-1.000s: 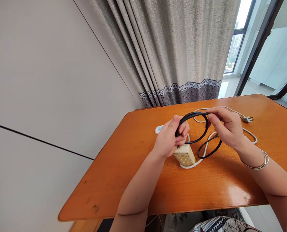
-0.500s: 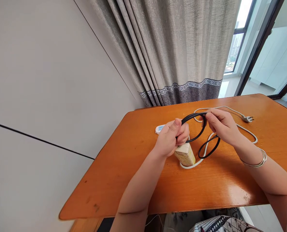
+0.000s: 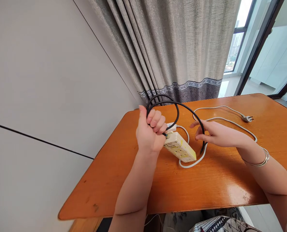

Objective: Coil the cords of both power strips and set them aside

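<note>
My left hand (image 3: 150,132) is raised above the table in a fist around coils of a black cable (image 3: 172,104), which loops up over the hand and arcs to the right. My right hand (image 3: 214,132) lies low over the table with its fingers stretched out, the black cable's free end running down past its fingertips. A cream power strip (image 3: 179,148) lies tilted just below my left hand. Its white cord (image 3: 226,121) curls across the orange wooden table (image 3: 206,183) to a plug (image 3: 247,118) at the far right.
A small white and blue item (image 3: 171,126) peeks out behind the power strip. A grey curtain (image 3: 177,48) hangs behind the table, a white wall is on the left, and a window and glass door are on the right. Patterned fabric (image 3: 220,224) shows below the table's front edge.
My left hand has lifted up and to the left with the black coils. My right hand let go of the loop, opened and dropped toward the table. The power strip now shows in full.
</note>
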A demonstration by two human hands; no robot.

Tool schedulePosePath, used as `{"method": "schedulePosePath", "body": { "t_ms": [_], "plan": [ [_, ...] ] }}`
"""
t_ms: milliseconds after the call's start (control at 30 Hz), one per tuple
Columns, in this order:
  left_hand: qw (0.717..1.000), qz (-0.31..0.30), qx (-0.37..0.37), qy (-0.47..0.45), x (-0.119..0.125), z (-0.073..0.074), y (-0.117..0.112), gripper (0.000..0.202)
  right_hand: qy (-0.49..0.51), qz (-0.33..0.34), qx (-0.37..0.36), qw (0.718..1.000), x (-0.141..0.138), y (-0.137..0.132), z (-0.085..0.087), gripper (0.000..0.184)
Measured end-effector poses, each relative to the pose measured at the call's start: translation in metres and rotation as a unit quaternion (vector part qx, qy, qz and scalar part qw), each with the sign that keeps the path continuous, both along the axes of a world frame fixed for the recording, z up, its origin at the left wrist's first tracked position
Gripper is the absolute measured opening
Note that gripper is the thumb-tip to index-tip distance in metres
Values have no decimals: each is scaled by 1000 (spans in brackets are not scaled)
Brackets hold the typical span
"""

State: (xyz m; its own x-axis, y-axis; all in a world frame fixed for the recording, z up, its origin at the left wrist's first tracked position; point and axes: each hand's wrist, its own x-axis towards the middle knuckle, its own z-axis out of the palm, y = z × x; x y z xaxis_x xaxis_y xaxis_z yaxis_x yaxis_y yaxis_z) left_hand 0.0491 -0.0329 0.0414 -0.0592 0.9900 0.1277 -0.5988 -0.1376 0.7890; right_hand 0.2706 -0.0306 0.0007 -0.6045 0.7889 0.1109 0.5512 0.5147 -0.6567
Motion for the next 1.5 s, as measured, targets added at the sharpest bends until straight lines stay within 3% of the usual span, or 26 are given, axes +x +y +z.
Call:
{"method": "schedulePosePath", "body": {
  "t_ms": [133,233,300,400,500,600,700,900,1133,1267,1500],
  "plan": [
    [996,63,49,-40,-13,6,2,60,23,114,-99,988,6,-2,4,11],
    [988,103,80,-84,-22,12,2,58,-24,101,-79,992,8,-1,2,13],
    [984,120,72,-106,-24,16,2,56,-40,47,-15,998,8,0,-2,18],
    [983,129,40,-124,-19,20,1,56,25,-103,129,986,7,4,-10,22],
    [988,106,22,-112,-9,20,-1,58,136,-235,291,917,8,8,-17,31],
    [993,76,4,-92,-1,17,-2,59,193,-259,403,856,11,9,-18,37],
    [996,62,3,-69,2,12,-2,62,171,-243,456,839,11,6,-15,34],
    [996,69,14,-59,2,8,-1,63,23,-195,457,868,-2,-12,-8,35],
    [998,41,16,-49,5,-3,0,63,-129,-101,472,866,-19,-37,0,34],
    [999,26,12,-46,9,-7,-1,63,-153,-43,470,868,-28,-47,2,30],
    [1000,-3,15,-20,18,-16,-2,64,-172,1,454,874,-35,-52,-1,25]
  ]
}}
